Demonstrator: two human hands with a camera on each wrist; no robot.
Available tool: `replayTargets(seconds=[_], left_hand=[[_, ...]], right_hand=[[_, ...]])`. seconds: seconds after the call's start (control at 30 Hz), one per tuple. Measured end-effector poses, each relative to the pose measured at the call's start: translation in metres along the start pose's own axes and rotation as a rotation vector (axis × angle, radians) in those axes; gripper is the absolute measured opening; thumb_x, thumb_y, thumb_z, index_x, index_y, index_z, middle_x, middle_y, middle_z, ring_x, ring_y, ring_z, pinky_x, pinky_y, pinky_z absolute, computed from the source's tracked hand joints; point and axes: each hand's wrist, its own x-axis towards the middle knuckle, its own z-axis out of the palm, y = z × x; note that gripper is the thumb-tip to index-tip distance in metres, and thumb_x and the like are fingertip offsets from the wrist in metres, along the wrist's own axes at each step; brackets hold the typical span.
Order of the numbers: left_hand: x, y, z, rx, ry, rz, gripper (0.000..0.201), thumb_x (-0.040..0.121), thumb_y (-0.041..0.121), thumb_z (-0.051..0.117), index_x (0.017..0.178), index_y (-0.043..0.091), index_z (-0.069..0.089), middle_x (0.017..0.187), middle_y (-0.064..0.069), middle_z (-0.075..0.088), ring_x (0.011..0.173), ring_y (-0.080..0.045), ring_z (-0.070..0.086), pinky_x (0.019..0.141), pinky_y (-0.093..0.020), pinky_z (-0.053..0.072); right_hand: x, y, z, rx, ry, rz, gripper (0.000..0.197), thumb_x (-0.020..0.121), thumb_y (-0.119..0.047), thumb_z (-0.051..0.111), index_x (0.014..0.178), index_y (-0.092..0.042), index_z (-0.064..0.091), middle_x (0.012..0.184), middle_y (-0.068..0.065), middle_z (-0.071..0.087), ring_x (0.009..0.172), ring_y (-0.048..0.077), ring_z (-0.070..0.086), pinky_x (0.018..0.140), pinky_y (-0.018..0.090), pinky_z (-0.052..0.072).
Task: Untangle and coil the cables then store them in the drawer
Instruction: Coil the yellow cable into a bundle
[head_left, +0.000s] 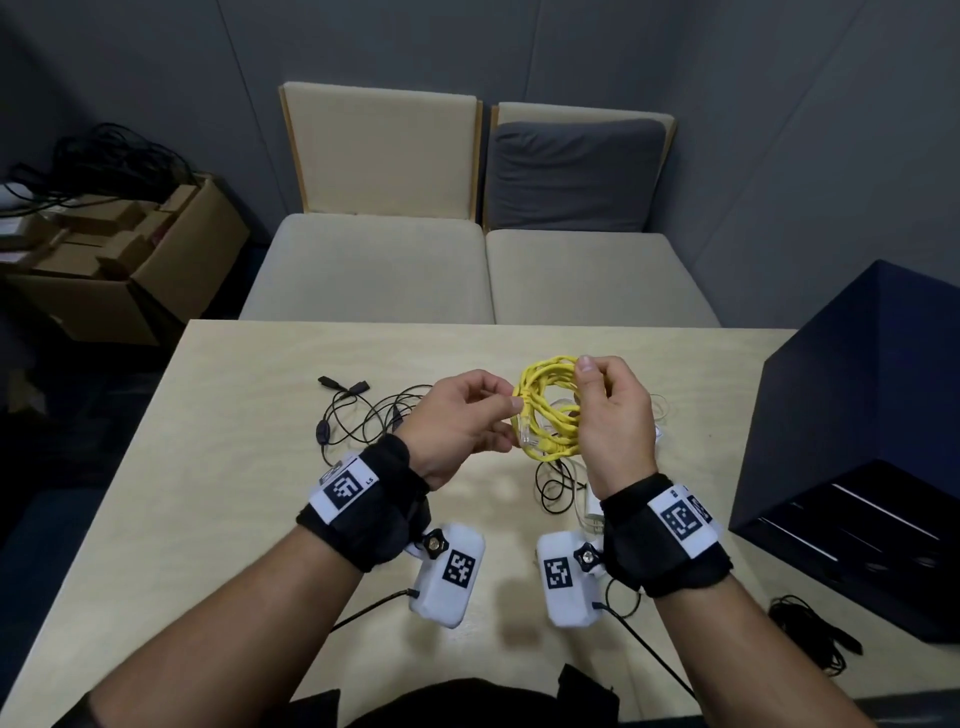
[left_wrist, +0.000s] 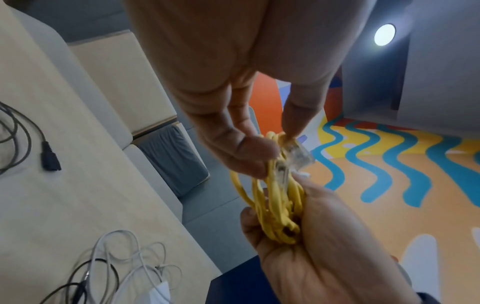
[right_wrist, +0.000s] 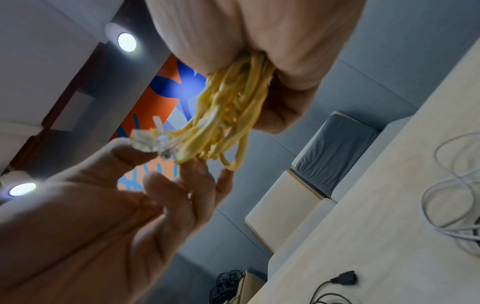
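Note:
A yellow network cable (head_left: 550, 410) is wound into a small coil and held in the air above the wooden table (head_left: 234, 493). My right hand (head_left: 587, 384) grips one side of the coil, fingers curled round the loops (right_wrist: 223, 119). My left hand (head_left: 514, 406) pinches the cable's end just behind its clear plug (head_left: 529, 435) between thumb and fingertips. In the left wrist view the plug (left_wrist: 298, 156) sticks out beside the left fingertips (left_wrist: 259, 150). A dark blue drawer unit (head_left: 857, 441) stands at the table's right side.
A loose black cable (head_left: 363, 410) lies on the table left of my hands. A white cable with a charger (head_left: 589, 501) lies under the right wrist. Another black cable bundle (head_left: 810, 634) sits before the drawer unit. Two beige chairs (head_left: 374, 260) stand beyond the table and a cardboard box (head_left: 130, 270) at far left.

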Motion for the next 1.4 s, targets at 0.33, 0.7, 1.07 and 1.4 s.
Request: replayTargets(seconds=[0.33, 0.7, 1.07, 1.4], left_hand=[[0.001, -0.009, 0.004, -0.109, -0.021, -0.048, 0.012, 0.09, -0.001, 0.054, 0.089, 0.01, 0.051, 0.071, -0.003, 0.058, 0.056, -0.014, 0.053, 0.049, -0.022, 0.041], [0.006, -0.019, 0.004, -0.046, 0.004, -0.06, 0.022, 0.09, 0.002, 0.057, 0.071, 0.008, 0.047, 0.053, 0.0, 0.052, 0.042, -0.007, 0.034, 0.041, -0.017, 0.022], [0.008, -0.006, 0.006, 0.086, 0.066, 0.009, 0.018, 0.081, 0.007, 0.063, 0.097, 0.013, 0.056, 0.084, -0.003, 0.054, 0.072, -0.018, 0.055, 0.064, -0.032, 0.047], [0.01, -0.013, 0.003, 0.016, 0.056, -0.004, 0.034, 0.097, 0.028, 0.05, 0.114, 0.0, 0.059, 0.1, -0.015, 0.062, 0.088, -0.028, 0.058, 0.087, -0.047, 0.047]], right_hand=[[-0.006, 0.01, 0.004, -0.016, 0.027, 0.004, 0.023, 0.098, -0.033, 0.048, 0.086, -0.016, 0.059, 0.069, -0.01, 0.055, 0.068, 0.013, 0.051, 0.069, 0.037, 0.046], [-0.008, 0.009, 0.004, -0.09, -0.006, -0.052, 0.022, 0.099, -0.027, 0.047, 0.084, -0.013, 0.054, 0.063, -0.008, 0.048, 0.061, 0.013, 0.044, 0.062, 0.033, 0.039], [-0.012, 0.008, 0.01, 0.072, 0.035, 0.076, 0.019, 0.098, -0.034, 0.047, 0.089, -0.019, 0.056, 0.074, -0.008, 0.057, 0.071, 0.014, 0.052, 0.069, 0.037, 0.046], [-0.011, 0.003, -0.002, 0.202, -0.299, 0.222, 0.035, 0.095, -0.046, 0.049, 0.107, -0.015, 0.058, 0.1, 0.007, 0.069, 0.09, 0.021, 0.068, 0.072, 0.037, 0.056]])
